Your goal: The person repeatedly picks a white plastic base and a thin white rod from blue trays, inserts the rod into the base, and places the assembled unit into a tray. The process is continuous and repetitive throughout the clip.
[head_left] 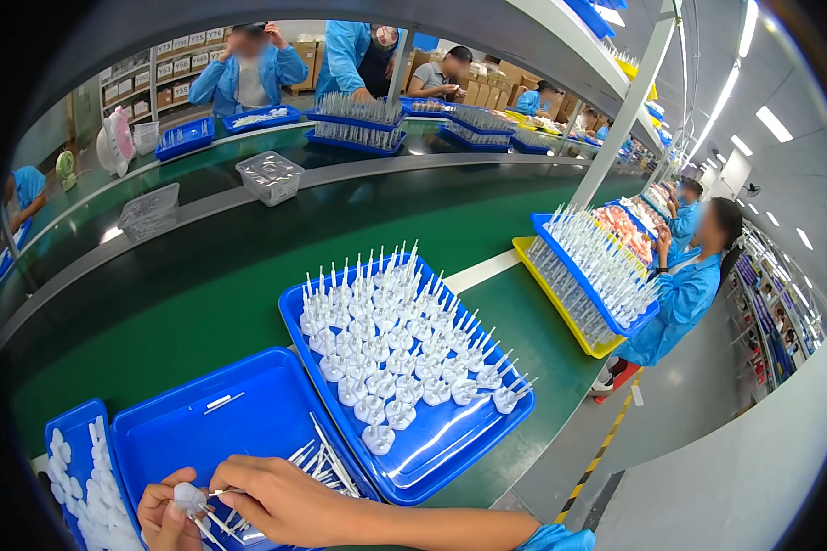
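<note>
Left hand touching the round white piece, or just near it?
Touching. The head view shows the left hand with its thumb and fingers directly against the edge of the round white piece, no gap between.

From head height, one wide fisheye view faces forward and down. The bench (184, 312) lies close beneath.

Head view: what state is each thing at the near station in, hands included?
Left hand, closed on a white round piece
White round piece, held up between both hands
Right hand, pinching beside that piece; its grip is unclear
Narrow blue tray, holding loose white discs
Middle blue tray, holding loose rods
Loose rods, scattered, partly hidden
Large blue tray, partly filled
Rodded white pieces, standing, rods up
</note>
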A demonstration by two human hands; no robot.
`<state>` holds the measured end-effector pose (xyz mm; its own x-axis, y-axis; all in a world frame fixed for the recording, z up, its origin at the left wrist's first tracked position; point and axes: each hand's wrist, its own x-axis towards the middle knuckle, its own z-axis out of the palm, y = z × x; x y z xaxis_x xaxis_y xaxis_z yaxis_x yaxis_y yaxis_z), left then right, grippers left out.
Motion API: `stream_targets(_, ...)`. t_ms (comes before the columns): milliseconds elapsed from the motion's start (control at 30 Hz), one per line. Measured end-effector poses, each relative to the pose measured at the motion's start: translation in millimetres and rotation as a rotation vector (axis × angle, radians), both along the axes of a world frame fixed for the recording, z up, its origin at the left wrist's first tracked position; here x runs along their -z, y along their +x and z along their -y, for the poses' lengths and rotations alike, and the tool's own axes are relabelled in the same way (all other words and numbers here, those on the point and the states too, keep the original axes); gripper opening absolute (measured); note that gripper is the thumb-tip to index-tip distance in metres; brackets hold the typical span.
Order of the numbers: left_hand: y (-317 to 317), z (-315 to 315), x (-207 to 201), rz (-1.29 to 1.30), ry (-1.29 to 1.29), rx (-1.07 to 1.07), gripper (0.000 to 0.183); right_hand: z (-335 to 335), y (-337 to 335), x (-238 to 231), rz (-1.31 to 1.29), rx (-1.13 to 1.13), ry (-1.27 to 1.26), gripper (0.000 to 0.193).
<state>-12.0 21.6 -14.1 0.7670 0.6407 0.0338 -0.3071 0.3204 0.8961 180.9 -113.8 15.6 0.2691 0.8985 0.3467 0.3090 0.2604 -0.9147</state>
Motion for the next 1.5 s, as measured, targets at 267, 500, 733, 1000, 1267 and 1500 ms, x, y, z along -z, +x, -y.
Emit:
stream_targets(267,3.8,7.2,8.3,-0.028,0.070,-0.093,0.018,-5.8,-1.1,3.4,0.103,-0.058,-0.054,0.013)
stream_targets(500,13.4,11.8,-11.9,-0.036,-0.071,0.022,0.017,4.0,-2.5,-20.1,0.094,0.021,-0.254,0.014)
stream_targets(733,8.9,12.0,-15.1,-0.075,-0.053,0.017,0.018,3.9,-8.3,-31.2,0.003,0.028,-0.375,0.012)
stream_targets(1000,12.3,17.0,-16.8,-0.097,0.407,-0.015,0.022,5.4,-10.0,-22.9,0.110,0.000,-0.370,0.014)
stream_targets(1267,9.8,13.9,-19.5,-0.071,0.289,0.080,0.022,7.8,-6.7,-15.2,0.000,-0.095,-0.365,0.012)
stream_targets(1500,7.8,14.0,-20.7,-0.123,0.211,0.111,0.021,10.7,-16.1,-22.0,0.368,0.075,-0.283,0.011)
